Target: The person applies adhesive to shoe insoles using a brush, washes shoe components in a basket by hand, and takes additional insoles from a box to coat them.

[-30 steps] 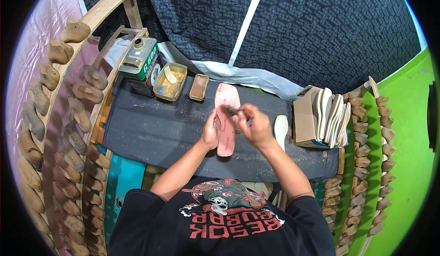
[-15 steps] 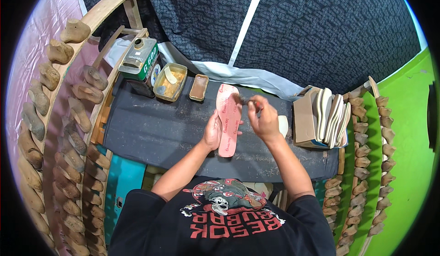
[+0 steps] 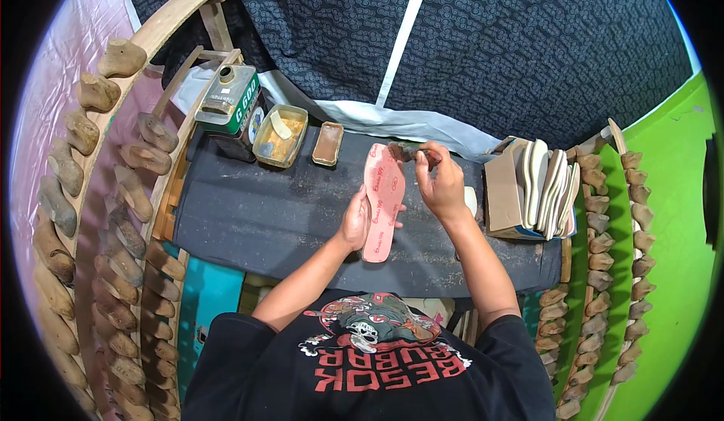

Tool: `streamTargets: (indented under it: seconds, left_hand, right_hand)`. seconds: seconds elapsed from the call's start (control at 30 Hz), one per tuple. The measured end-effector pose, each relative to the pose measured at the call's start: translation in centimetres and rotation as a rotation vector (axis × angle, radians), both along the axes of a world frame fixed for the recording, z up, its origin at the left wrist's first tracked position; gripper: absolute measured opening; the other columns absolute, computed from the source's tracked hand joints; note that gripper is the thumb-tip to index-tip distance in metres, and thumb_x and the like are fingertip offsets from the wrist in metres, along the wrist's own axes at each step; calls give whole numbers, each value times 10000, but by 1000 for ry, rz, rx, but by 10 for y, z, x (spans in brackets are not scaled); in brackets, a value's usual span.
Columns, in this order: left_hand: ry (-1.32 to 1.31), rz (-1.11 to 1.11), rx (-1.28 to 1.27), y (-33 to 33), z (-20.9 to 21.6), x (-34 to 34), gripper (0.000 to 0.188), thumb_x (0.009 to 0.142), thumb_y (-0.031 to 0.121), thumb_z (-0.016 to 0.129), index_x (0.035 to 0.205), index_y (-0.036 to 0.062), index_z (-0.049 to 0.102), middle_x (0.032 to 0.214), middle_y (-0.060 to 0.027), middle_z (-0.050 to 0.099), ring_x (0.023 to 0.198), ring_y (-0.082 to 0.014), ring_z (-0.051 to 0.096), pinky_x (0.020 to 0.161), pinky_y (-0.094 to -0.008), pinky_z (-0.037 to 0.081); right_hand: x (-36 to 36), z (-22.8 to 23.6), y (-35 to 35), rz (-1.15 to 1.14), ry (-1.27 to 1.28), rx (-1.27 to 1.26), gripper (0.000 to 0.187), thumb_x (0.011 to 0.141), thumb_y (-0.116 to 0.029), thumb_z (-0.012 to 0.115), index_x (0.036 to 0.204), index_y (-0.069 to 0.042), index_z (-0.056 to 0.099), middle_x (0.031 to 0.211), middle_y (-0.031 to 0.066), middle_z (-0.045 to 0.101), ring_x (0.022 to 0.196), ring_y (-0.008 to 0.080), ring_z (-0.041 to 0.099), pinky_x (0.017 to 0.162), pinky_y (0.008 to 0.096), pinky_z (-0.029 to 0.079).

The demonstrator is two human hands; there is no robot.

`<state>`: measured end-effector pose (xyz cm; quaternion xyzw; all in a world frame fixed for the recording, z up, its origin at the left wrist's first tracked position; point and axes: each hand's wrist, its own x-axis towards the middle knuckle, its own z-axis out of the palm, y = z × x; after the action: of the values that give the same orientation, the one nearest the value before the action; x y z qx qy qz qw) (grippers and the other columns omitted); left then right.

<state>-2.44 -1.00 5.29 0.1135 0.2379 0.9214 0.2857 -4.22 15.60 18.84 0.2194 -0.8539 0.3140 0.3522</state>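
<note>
A long pink insole (image 3: 381,199) stands lengthwise in the left hand (image 3: 353,225), fingers clasped round its edge; the right hand (image 3: 440,183) pinches a small brush (image 3: 409,152) at its top.

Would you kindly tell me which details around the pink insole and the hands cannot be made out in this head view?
- Small dark tool in the right hand: mostly hidden by the fingers, too small to identify.
- Left hand: its fingers hidden behind the pink insole.
- Pale piece on the dark bench: partly hidden by the right hand.
- Contents of the yellow tray: too small and blurred to tell.
</note>
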Motion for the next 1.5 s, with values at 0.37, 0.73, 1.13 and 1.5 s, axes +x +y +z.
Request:
streamTargets:
  seconds: [0.37, 0.73, 1.13, 1.5]
  left_hand:
    - [-12, 124, -23, -10, 2, -13, 611, 1072, 549, 288, 1400, 87, 516, 1333, -93, 618, 1164, -258, 634, 924, -500, 572]
    - [-46, 143, -27, -3, 7, -6, 666, 1075, 561, 255, 1488, 72, 440, 1406, -110, 588, 1216, -286, 626, 957, -505, 564]
    - [13, -76, -34, 4, 4, 7, 647, 1076, 549, 271, 1538, 107, 370, 1411, -119, 566, 1230, -340, 610, 906, -526, 587]
    - [55, 29, -5, -10, 4, -6, 666, 1069, 572, 278, 1495, 84, 434, 1344, -124, 611, 1247, -302, 597, 995, -543, 537]
  right_hand:
    - [31, -19, -14, 164, -105, 28, 185, 924, -42, 679, 1082, 2, 594, 854, 140, 690, 679, 272, 684, 633, 361, 548]
    - [44, -28, -9, 229, -16, 122, 280, 828, -21, 745, 1072, -13, 609, 804, 104, 654, 648, 257, 653, 601, 369, 542]
    - [3, 5, 16, 78, 55, 68, 208, 903, -19, 702, 1082, 9, 599, 895, 145, 680, 680, 260, 653, 620, 368, 546]
    - [45, -17, 11, 327, -135, 152, 225, 886, -36, 703, 1088, -5, 610, 850, 143, 687, 702, 300, 689, 661, 391, 560]
